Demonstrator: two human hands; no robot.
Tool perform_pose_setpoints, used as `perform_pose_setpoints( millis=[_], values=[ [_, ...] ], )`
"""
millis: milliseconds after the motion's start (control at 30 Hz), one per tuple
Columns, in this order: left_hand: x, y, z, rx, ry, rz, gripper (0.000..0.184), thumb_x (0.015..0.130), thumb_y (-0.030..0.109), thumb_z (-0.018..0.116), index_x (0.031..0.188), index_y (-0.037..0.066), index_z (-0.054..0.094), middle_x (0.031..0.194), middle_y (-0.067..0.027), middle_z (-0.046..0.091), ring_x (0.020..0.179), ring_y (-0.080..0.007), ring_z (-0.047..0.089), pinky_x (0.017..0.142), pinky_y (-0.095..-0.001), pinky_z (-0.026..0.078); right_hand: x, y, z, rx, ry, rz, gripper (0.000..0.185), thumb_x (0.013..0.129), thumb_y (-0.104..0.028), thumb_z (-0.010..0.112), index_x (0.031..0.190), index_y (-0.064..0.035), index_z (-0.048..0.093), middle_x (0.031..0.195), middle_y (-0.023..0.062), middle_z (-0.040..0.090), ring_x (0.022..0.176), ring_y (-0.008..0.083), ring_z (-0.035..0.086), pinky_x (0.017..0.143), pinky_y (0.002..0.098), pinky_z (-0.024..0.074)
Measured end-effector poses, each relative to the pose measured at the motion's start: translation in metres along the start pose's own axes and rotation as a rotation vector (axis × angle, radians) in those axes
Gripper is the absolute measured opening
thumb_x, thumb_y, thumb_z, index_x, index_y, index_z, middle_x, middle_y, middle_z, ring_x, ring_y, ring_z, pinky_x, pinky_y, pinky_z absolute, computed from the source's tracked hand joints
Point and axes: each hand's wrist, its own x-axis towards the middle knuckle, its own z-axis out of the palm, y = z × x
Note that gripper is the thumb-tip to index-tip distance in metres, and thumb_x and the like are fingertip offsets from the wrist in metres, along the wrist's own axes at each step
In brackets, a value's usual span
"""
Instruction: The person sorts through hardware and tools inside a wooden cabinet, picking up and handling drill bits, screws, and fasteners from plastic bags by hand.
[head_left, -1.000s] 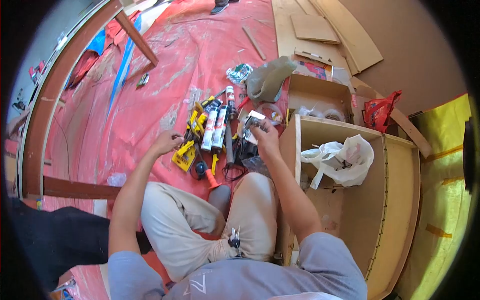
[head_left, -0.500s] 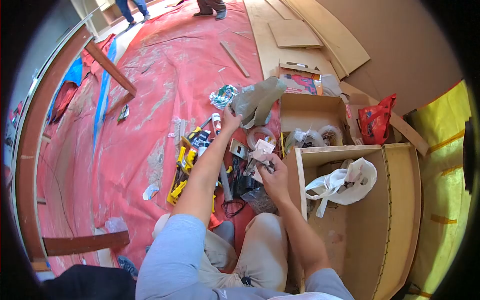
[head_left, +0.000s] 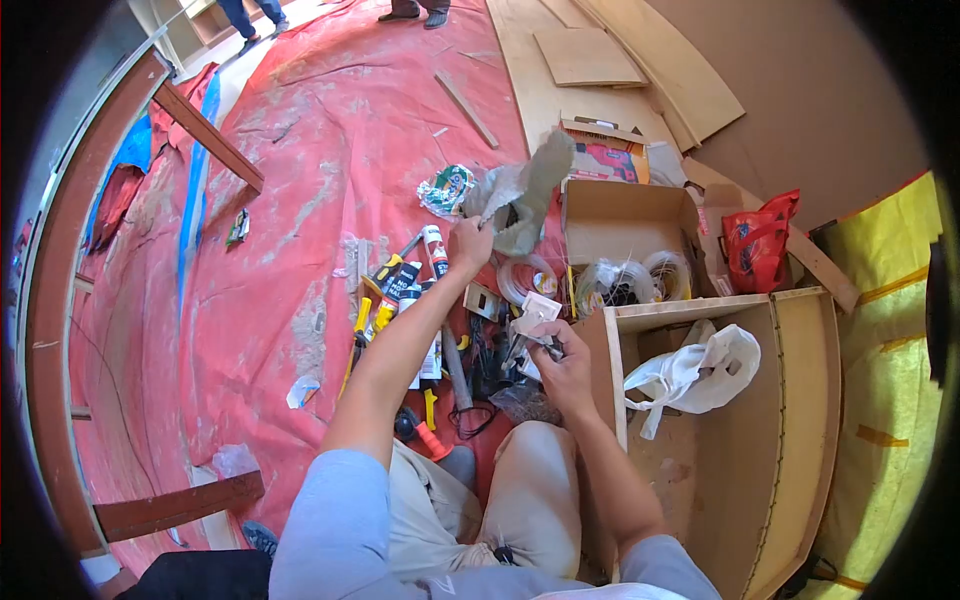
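Observation:
My left hand [head_left: 472,246] reaches forward, its fingers closed on the edge of a crumpled grey-green cloth or bag [head_left: 532,200], which stands up in folds. I cannot tell which of the two it is. Nearer my knee, my right hand [head_left: 566,365] pinches some small greyish-white flat pieces [head_left: 537,335]; their kind is unclear. Just below my left hand lie a sealant tube [head_left: 434,250] and several yellow-handled tools. Between my arms is a hammer-like tool with a grey handle [head_left: 455,372], beside a clear plastic bag [head_left: 525,400].
At my right stands an open wooden cabinet box [head_left: 700,480] with a white plastic bag [head_left: 705,370] in it. Beyond are a cardboard box [head_left: 625,215], coils of clear tubing [head_left: 605,285] and a red bag [head_left: 762,245]. Two people's legs [head_left: 250,15] show at the far end.
The grey-green material has shifted and its upper end now stands taller. My left hand has moved slightly down and right; my right hand has lowered slightly, still pinching the pieces.

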Motion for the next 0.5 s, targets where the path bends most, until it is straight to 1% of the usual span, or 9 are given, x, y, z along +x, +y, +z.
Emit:
perform_pose_setpoints(
  millis=[100,200,233,300,333,367,467,500],
  values=[
    [-0.025,0.01,-0.005,-0.046,-0.009,-0.112,0.048,0.087,0.045,0.046,0.086,0.002,0.067,0.083,-0.0258,0.063,0.083,-0.0428,0.061,0.072,-0.0492,0.046,-0.002,-0.003,0.0,0.091,-0.018,0.054,0.01,0.082,0.0,0.059,0.089,-0.0067,0.058,0.074,-0.0046,0.053,0.066,0.0024,0.045,0.057,0.0189,0.037],
    [-0.039,0.006,0.009,0.018,0.039,-0.183,0.057,0.089,0.052,0.041,0.084,0.001,0.067,0.081,-0.0263,0.063,0.081,-0.0433,0.061,0.072,-0.0497,0.046,0.001,0.003,-0.005,0.051,-0.024,0.035,0.009,0.083,-0.002,0.06,0.09,-0.0069,0.058,0.075,-0.0039,0.054,0.066,0.0025,0.046,0.057,0.0187,0.0376],
    [-0.035,0.0,0.014,-0.022,-0.075,-0.216,0.043,0.087,0.041,0.049,0.095,0.002,0.066,0.092,-0.0245,0.063,0.089,-0.0413,0.061,0.076,-0.0491,0.047,0.004,0.007,-0.006,0.126,-0.025,0.037,0.009,0.083,-0.002,0.061,0.09,-0.0065,0.058,0.076,-0.0036,0.055,0.066,0.0031,0.047,0.057,0.0192,0.0387],
    [-0.042,0.003,0.016,0.018,0.248,-0.047,0.037,0.084,0.032,0.055,0.106,0.004,0.061,0.101,-0.0226,0.06,0.096,-0.0399,0.058,0.08,-0.0484,0.047,0.005,0.01,-0.007,0.271,-0.032,0.051,0.01,0.083,-0.003,0.062,0.092,-0.0055,0.059,0.078,-0.0029,0.057,0.066,0.0043,0.05,0.058,0.0201,0.0409],
    [-0.043,0.003,0.018,0.039,0.411,0.029,0.037,0.082,0.028,0.057,0.112,0.005,0.059,0.106,-0.0216,0.059,0.1,-0.0392,0.057,0.081,-0.0481,0.047,0.005,0.011,-0.009,0.313,-0.025,0.097,0.011,0.082,-0.003,0.061,0.093,-0.0049,0.059,0.08,-0.0019,0.058,0.067,0.0055,0.052,0.059,0.0211,0.0427],
    [-0.04,0.01,0.004,0.068,0.33,0.046,0.048,0.076,0.017,0.061,0.123,0.009,0.051,0.115,-0.0188,0.053,0.106,-0.0385,0.053,0.085,-0.0483,0.046,0.003,0.01,-0.007,0.359,-0.016,0.148,0.013,0.082,-0.002,0.06,0.095,-0.0042,0.058,0.081,-0.0009,0.059,0.067,0.0067,0.053,0.06,0.0222,0.0446],
    [-0.025,0.011,-0.017,0.26,-0.061,0.113,0.041,0.078,0.022,0.06,0.116,0.008,0.057,0.109,-0.0197,0.055,0.103,-0.0374,0.055,0.084,-0.0474,0.047,0.005,-0.004,-0.003,0.555,0.012,0.277,0.019,0.081,-0.002,0.058,0.1,-0.0023,0.057,0.086,0.0033,0.061,0.069,0.0117,0.058,0.063,0.026,0.0496],
    [-0.017,0.003,-0.009,0.217,-0.02,0.124,0.037,0.083,0.036,0.055,0.099,0.004,0.066,0.098,-0.0214,0.061,0.095,-0.0387,0.059,0.08,-0.0468,0.047,0.007,-0.013,-0.003,0.632,0.023,0.318,0.022,0.081,-0.002,0.058,0.102,-0.0017,0.056,0.087,0.0049,0.061,0.07,0.0136,0.059,0.064,0.0273,0.0511]
  ],
)
